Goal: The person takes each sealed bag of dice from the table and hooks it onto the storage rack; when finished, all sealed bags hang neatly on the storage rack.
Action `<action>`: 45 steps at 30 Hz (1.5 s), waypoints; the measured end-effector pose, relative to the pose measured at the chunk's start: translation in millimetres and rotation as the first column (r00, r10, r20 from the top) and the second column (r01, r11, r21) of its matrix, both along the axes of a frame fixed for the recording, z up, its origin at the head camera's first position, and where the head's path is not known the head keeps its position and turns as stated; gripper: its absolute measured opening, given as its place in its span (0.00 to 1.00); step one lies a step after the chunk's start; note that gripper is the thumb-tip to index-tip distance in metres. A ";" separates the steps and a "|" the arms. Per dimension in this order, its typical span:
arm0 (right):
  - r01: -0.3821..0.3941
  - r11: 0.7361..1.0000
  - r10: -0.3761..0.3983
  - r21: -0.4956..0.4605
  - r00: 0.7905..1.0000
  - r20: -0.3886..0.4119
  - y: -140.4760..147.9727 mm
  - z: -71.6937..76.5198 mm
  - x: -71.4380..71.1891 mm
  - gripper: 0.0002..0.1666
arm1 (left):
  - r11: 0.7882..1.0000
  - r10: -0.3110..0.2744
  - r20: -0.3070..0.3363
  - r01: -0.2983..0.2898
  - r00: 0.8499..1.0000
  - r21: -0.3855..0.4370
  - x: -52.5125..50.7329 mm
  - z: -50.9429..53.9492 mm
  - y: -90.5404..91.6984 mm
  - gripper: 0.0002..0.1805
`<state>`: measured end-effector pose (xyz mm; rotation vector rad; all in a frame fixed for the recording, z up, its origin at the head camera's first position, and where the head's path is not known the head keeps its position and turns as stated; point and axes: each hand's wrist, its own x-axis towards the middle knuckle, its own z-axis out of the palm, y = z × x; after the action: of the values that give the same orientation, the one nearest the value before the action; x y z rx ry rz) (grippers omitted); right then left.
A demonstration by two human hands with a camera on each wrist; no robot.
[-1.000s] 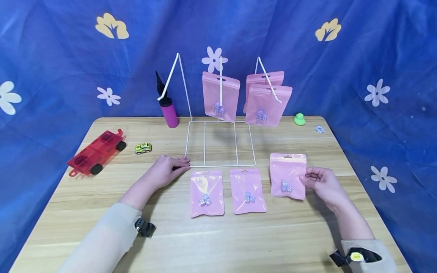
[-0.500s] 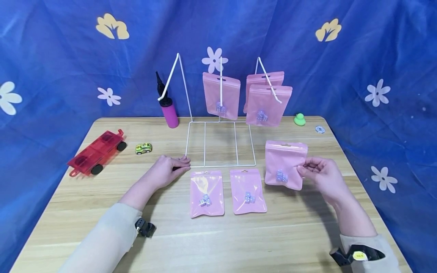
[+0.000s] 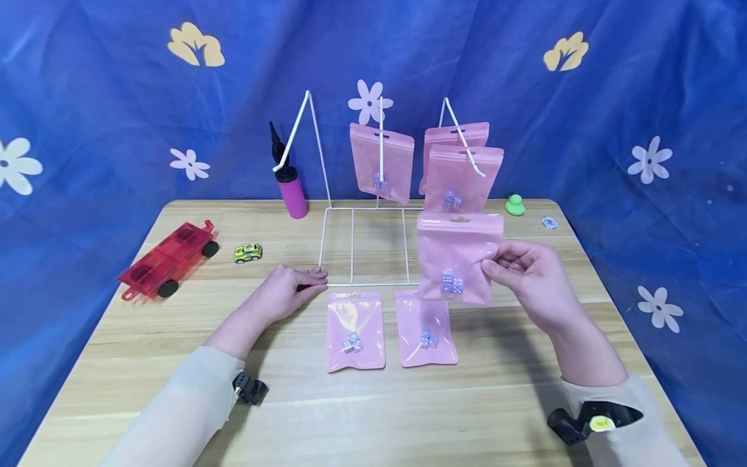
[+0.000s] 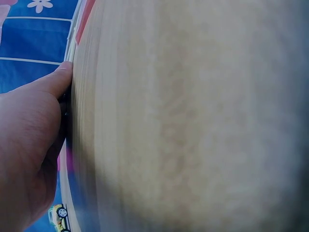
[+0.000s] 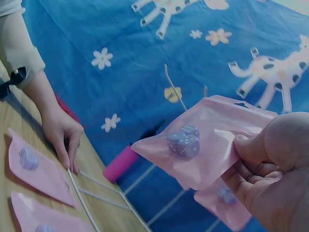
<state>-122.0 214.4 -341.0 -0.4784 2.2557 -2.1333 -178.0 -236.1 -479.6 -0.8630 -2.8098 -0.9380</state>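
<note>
Pink pouch (image 3: 458, 250), held up off the counter (image 3: 373, 415) in front of the white wire rack (image 3: 373, 284): that's what I'm watching. The right hand (image 3: 533, 279) pinches it by its right side edge, thumb on the front, the other fingers curled in behind with only film between them. The left hand (image 3: 292, 292) has thumb and fingertips closed about the rack's near left corner.

I'd call the pouch light and floppy; from the right wrist it already buckles around the grip. The film shines, so it may slide under a loose pinch. Its small dice (image 3: 452, 283) sit bunched low down and probably make it swing a little; they look hard enough to come to no harm. I'd hold it higher, on the flat top strip beside the hang slot (image 3: 460, 219), which should be stiffer, without covering the slot.
</note>
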 end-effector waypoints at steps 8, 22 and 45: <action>-0.059 0.997 0.058 -0.042 0.998 -0.025 -32.0 13.5 -10.5 0.06 | 1.000 -0.010 -0.004 0.010 1.000 0.017 -2.4 -0.4 2.0 0.11; -0.102 0.989 0.100 -0.106 0.995 -0.021 -80.3 20.2 -34.4 0.05 | 1.000 -0.011 -0.020 0.011 1.000 0.026 -3.2 -1.8 1.5 0.11; -0.024 0.991 0.022 -0.135 1.000 -0.015 -111.4 6.4 -67.3 0.07 | 1.000 -0.006 -0.028 0.007 1.000 0.026 -1.7 -5.1 0.1 0.10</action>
<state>-189.3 103.1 -334.6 -0.5200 2.1104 -2.2882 -179.7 -236.0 -484.7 -0.8758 -2.7669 -0.9535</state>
